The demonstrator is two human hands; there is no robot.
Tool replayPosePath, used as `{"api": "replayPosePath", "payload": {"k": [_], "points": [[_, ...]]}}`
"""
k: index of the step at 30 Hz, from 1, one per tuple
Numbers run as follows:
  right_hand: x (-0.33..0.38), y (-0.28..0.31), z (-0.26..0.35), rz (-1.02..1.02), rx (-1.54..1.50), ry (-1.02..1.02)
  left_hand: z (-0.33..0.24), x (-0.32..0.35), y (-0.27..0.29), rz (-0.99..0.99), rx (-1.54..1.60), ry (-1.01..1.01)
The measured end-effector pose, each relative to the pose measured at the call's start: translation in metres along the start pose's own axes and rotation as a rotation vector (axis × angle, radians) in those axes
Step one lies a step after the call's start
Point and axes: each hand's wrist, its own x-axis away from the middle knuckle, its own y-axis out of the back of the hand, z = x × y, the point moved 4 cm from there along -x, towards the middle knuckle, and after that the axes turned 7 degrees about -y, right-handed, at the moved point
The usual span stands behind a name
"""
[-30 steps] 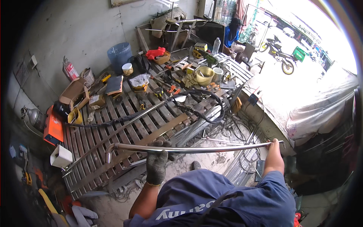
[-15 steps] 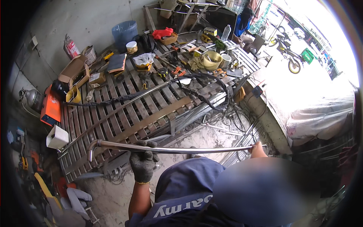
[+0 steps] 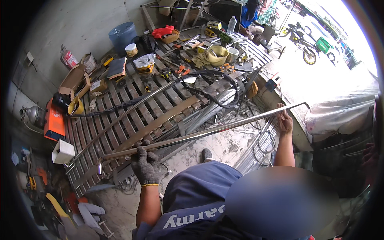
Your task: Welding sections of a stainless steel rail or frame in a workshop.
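- Slatted brown metal workbench (image 3: 94,130) lay ahead.
- Your grey-gloved left hand (image 3: 145,170) curled round a bent, shiny steel pipe (image 3: 208,132).
- Bare right hand (image 3: 285,122) gripped near its far end.

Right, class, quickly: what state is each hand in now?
Left hand: gloved, holding the metal pipe.
Right hand: bare, holding the same pipe.

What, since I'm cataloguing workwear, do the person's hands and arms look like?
The left hand wears a dark grey knitted glove with yellow cuff trim; the right hand is bare. Both forearms are bare; a blue sleeve shows near the left elbow.
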Motion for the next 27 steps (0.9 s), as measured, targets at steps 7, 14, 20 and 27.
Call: {"api": "replayPosePath", "payload": {"k": [7,14,20,27], "points": [[0.020,-0.052,0.021,0.184,0.191,0.087,0.004,-0.010,-0.007,-0.032,0.055,0.095],[0.022,-0.058,0.005,-0.242,0.353,0.310,0.008,-0.016,-0.002,0.026,0.050,0.078],[0.041,-0.023,0.038,-0.017,0.067,0.007,0.008,-0.012,-0.025,0.129,0.049,0.125],[0.018,-0.097,-0.013,-0.492,0.099,0.426,0.013,-0.002,-0.034,0.109,0.046,0.179]]}}
